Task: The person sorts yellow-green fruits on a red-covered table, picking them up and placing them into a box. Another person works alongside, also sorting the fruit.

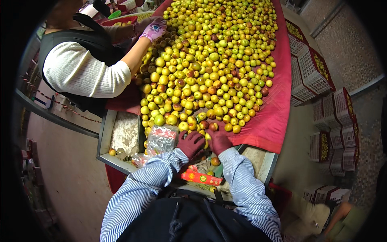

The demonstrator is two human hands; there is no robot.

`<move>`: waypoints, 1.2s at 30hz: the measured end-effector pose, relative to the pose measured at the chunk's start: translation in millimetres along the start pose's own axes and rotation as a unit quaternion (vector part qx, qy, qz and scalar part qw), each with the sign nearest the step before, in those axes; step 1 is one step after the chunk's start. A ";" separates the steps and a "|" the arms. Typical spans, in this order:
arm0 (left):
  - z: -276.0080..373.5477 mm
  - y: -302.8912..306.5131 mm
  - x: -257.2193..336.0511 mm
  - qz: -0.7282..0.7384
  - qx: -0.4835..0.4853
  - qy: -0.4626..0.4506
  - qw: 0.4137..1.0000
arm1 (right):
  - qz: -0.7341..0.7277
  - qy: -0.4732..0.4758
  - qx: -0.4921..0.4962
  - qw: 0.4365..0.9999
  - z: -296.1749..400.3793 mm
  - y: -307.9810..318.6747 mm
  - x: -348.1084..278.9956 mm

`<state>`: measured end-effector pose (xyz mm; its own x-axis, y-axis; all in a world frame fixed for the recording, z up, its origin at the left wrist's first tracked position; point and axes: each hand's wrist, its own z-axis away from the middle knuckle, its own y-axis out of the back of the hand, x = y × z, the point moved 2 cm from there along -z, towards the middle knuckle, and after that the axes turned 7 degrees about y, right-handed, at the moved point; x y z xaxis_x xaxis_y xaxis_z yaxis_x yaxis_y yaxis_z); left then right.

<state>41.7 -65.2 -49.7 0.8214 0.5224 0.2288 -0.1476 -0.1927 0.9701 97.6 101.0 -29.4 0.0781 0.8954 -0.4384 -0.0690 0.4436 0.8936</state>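
Many small yellow-green and reddish-brown fruits, apparently jujubes, are heaped on a red cloth over a metal-framed table. At the heap's near edge, my left hand, in a dark red glove, rests its bent fingers on the fruit. Close to its right is my right hand, gloved alike, its fingers turned inward at a few fruits; whether it grips one is hidden. A clear plastic bag with dark and red contents lies left of my left hand. Below my hands is a red printed cardboard strip among scraps and loose fruits.
At the left, a co-worker in a white sleeve reaches a flower-patterned glove to the heap. White plastic crates of fruit stand stacked on the right. A red crate sits below the table's right corner. Another person's arm shows at lower right.
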 end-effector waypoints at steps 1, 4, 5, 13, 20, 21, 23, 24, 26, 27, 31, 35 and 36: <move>1.0 6.3 -2.9 -0.002 0.021 0.030 0.999 | -0.063 -0.032 -0.047 0.996 5.5 2.1 -12.6; -16.4 28.4 -11.3 0.015 0.047 0.120 0.992 | -0.175 -0.024 -0.016 0.984 8.7 -1.6 5.5; -23.9 33.9 -14.5 0.024 0.035 0.155 0.987 | -0.192 -0.048 0.099 0.975 6.8 25.4 2.6; -83.0 38.3 -8.4 0.011 -0.040 0.161 0.986 | 0.122 -0.257 0.156 0.946 -27.3 23.8 48.9; -55.3 1.4 -1.8 -0.009 -0.013 0.081 0.997 | 0.011 0.072 0.101 0.992 18.7 2.1 -2.7; -54.5 3.0 1.2 -0.011 0.000 0.081 0.997 | 0.000 0.063 0.129 0.990 11.7 18.6 4.6; -60.0 9.5 3.7 0.002 -0.028 0.068 0.997 | -0.024 0.045 0.185 0.981 -2.2 50.4 20.5; -63.3 13.7 6.7 0.008 -0.021 0.056 0.998 | 0.045 -0.001 0.260 0.965 -9.4 56.5 35.3; -66.2 22.8 10.1 0.037 -0.024 0.030 0.999 | 0.076 -0.089 0.244 0.963 -38.8 67.0 57.3; -66.6 17.3 10.8 0.020 -0.052 0.024 0.998 | 0.120 -0.152 0.190 0.963 -46.9 64.8 55.9; -38.8 -5.0 6.3 -0.005 0.013 -0.024 1.000 | 0.154 -0.126 0.055 0.978 -67.1 15.4 23.1; -9.2 -35.8 -7.0 -0.007 0.125 -0.134 0.983 | 0.024 0.150 -0.032 0.988 -39.5 2.9 5.7; -13.2 -28.8 -3.8 -0.024 0.118 -0.128 0.985 | -0.014 0.186 0.014 0.982 -36.3 12.4 17.4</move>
<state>35.6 -50.6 -77.5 0.9405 0.3158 0.1254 0.0024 -0.3754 0.9269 62.1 123.6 -29.4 -0.2899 0.8373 -0.4635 -0.0449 0.4718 0.8806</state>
